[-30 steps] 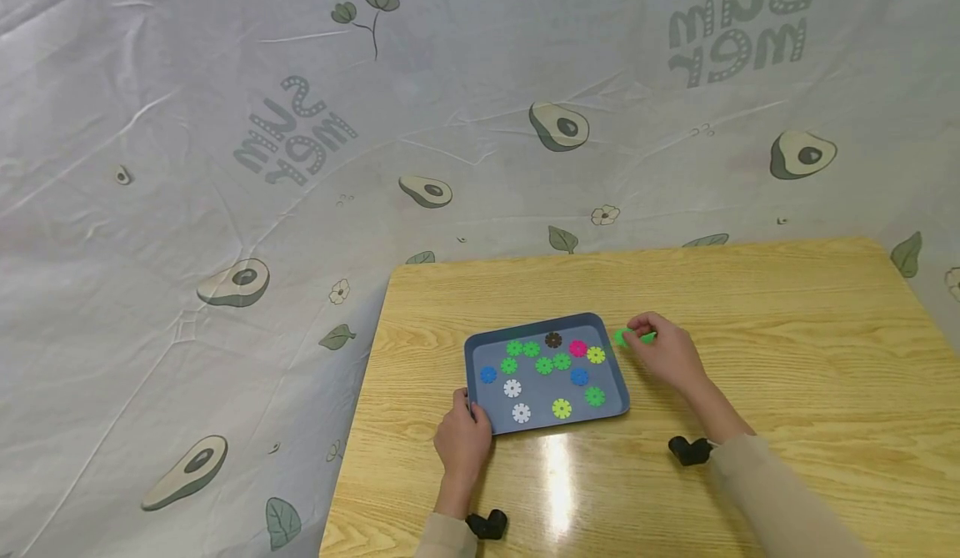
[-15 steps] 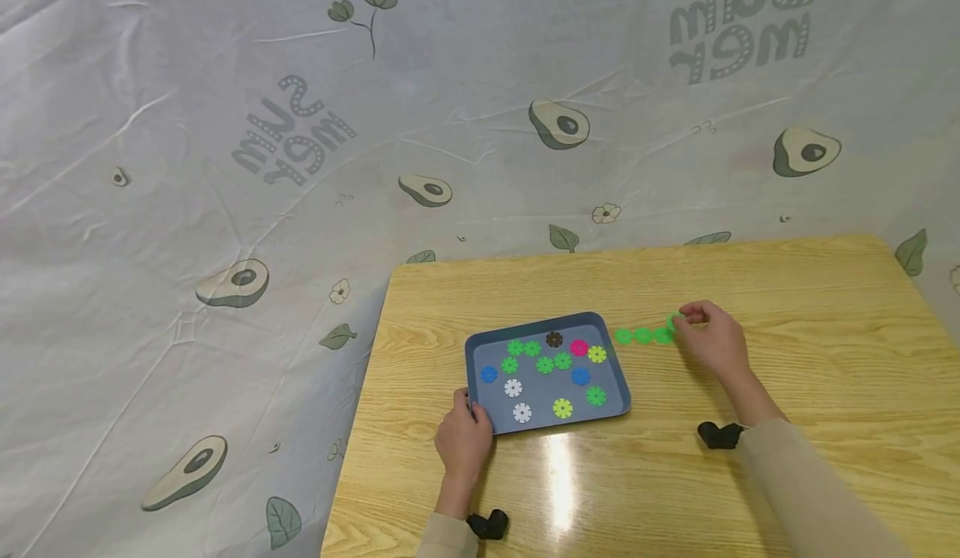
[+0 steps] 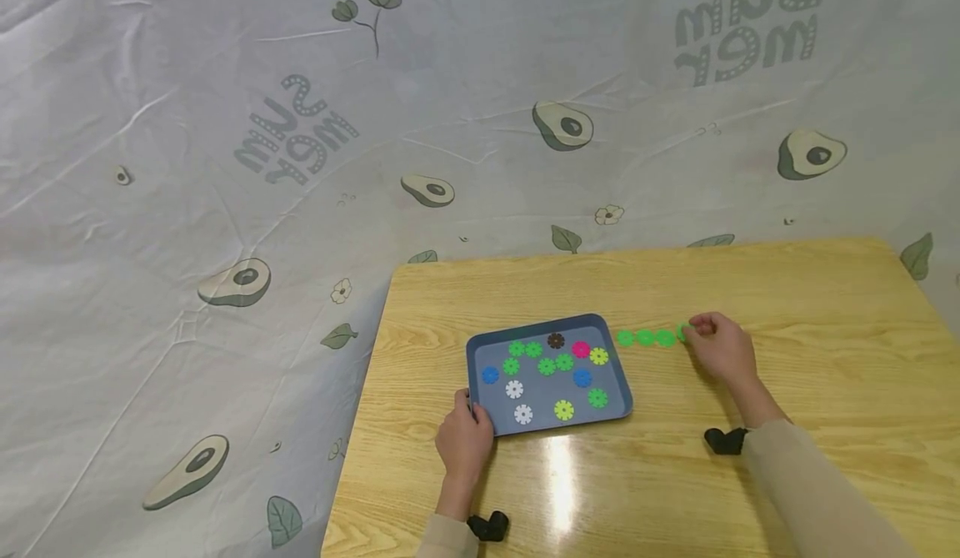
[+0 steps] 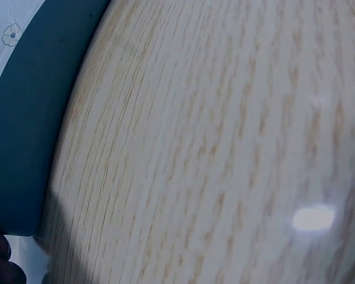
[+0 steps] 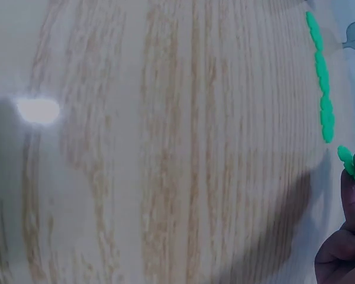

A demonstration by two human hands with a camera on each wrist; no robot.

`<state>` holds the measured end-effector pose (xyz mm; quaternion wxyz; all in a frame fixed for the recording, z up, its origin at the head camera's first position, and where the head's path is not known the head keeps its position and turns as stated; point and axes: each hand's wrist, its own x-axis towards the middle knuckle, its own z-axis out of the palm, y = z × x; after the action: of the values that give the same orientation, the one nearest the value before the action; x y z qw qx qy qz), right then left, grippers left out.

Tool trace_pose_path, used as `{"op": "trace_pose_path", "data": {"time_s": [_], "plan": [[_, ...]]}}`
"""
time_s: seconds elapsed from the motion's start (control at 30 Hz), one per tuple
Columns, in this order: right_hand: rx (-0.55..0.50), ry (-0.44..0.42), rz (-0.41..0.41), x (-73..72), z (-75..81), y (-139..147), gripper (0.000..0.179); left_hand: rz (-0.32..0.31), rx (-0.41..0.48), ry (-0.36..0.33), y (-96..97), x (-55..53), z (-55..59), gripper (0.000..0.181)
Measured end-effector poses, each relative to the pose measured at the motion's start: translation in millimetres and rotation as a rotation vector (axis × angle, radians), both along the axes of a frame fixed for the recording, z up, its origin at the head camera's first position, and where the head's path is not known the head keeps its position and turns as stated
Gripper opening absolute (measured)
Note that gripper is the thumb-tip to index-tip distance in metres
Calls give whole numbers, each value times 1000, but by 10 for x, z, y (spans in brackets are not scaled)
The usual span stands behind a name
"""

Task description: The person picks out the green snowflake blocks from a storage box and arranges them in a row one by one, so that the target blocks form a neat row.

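Observation:
At the near left corner of a blue-grey tray [image 3: 536, 429], my left hand [image 3: 463, 439] grips the rim, thumb over it. Several notched plastic discs lie spread in the tray, among them a brown disc [image 3: 556, 340], a pink disc [image 3: 581, 349] and a white disc [image 3: 523, 414]. Right of the tray, a row of three green discs [image 3: 646, 338] lies on the table, edge to edge. My right hand [image 3: 723, 349] pinches a green notched disc [image 5: 345, 157] between thumb and fingers, just past the row's right end; a gap separates them in the right wrist view.
The wooden table [image 3: 810, 358] extends to the right of my right hand. Behind it hangs a pale curtain [image 3: 480, 149] printed with avocados. Black wrist mounts [image 3: 489, 526] sit at both sleeves.
My right hand has moved right, off the row of green discs it partly covered, and now holds a green disc slightly lower than half a second ago. The left hand stays on the tray.

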<state>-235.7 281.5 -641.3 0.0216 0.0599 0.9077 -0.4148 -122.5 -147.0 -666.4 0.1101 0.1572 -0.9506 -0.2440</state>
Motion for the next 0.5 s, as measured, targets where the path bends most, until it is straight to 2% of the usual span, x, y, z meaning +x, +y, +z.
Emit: {"op": "trace_pose_path", "data": {"time_s": [0.17, 0.5], "plan": [[10, -17, -1, 11, -73, -4, 40, -6, -5, -2, -9, 13, -11, 26], [39, -42, -9, -1, -112, -15, 40, -7, 1, 2, -19, 2, -34, 26]]}}
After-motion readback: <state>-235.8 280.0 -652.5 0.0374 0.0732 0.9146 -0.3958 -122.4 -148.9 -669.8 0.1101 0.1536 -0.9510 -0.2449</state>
